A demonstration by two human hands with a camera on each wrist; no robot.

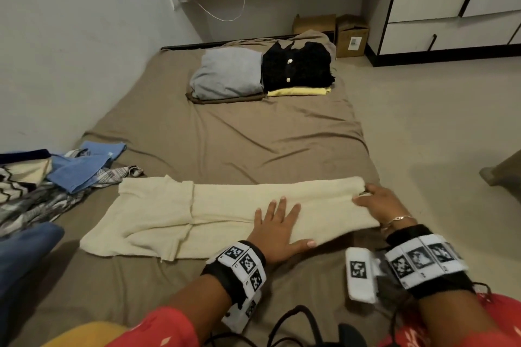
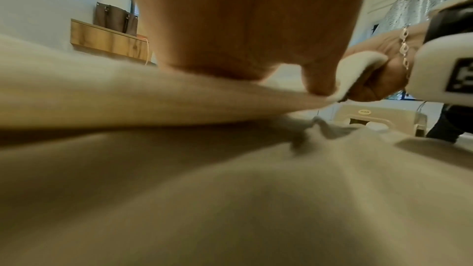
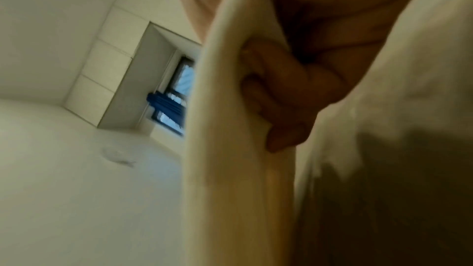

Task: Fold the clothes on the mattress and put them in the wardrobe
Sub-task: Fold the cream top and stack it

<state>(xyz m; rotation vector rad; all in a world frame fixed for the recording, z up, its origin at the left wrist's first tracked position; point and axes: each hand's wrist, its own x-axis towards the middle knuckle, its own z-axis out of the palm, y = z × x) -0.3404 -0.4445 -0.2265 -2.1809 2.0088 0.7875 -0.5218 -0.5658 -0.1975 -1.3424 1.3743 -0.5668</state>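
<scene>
i'm pressing left hand (image 1: 277,227) flat, fingers spread, on cream garment (image 1: 197,217); right hand (image 1: 380,203) pinching its right end; long axis running left-right, fold going leftward.

Both forearms emerge from red sleeves (image 1: 158,329) with a pale printed pattern. Each wrist carries a black strap faced with white square-coded marker tiles (image 1: 244,262), the right also bearing a white camera housing (image 1: 361,276). A thin silver chain bracelet (image 1: 397,219) circles the right wrist.
</scene>
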